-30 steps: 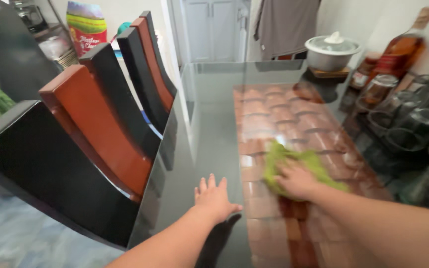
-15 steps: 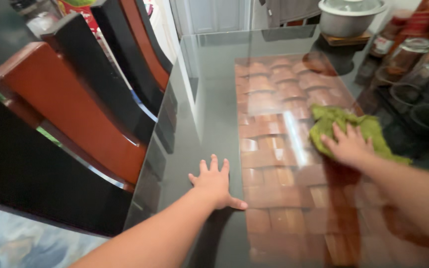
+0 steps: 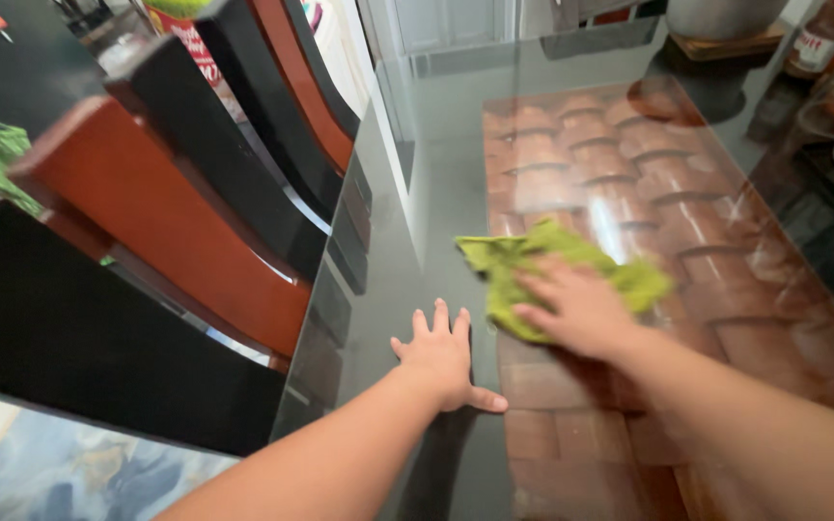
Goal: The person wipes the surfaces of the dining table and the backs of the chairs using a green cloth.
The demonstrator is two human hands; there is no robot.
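Green cloth, crumpled, under flat right hand; left hand splayed, both grips released.

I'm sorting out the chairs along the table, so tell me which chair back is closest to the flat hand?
The nearest chair back, red-brown and edged in black, lowest in the view. It stands just left of the left hand; the other chair backs stand farther up the table.

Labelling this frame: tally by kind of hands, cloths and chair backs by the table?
Hands: 2, left hand flat on the glass table, right hand pressing the cloth
Green cloths: 1, green cloth on the table
Chair backs: 3, nearest chair back, black with a red-brown panel
Total: 6
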